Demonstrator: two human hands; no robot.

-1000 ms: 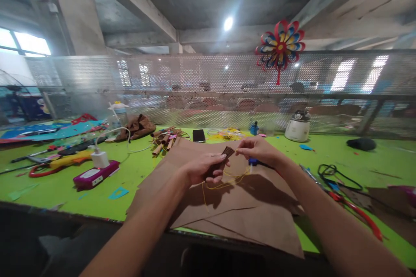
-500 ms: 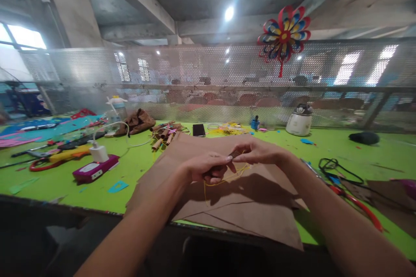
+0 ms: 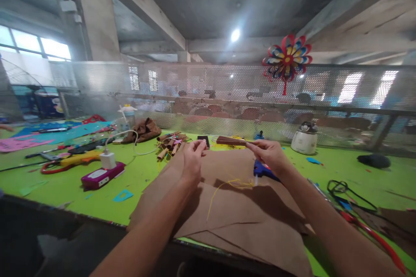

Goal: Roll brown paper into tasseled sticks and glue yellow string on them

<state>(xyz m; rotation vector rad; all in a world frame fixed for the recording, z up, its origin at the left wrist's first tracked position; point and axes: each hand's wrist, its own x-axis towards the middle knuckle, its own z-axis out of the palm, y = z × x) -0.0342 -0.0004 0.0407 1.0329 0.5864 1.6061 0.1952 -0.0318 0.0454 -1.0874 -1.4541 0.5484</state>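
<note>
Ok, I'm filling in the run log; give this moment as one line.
right hand: holds brown strip; left hand: pinched, apart from strip; yellow string: on brown sheets; blue glue gun: near right hand

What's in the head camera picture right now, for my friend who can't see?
A person's right hand holds a brown strip, with the left hand raised apart from it. Below, yellow string lies on brown paper over a bright green table.

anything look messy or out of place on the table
A little untidy: yellow thread lies in loose, uneven loops on the brown paper, and stray blue scraps litter the green table.
</note>
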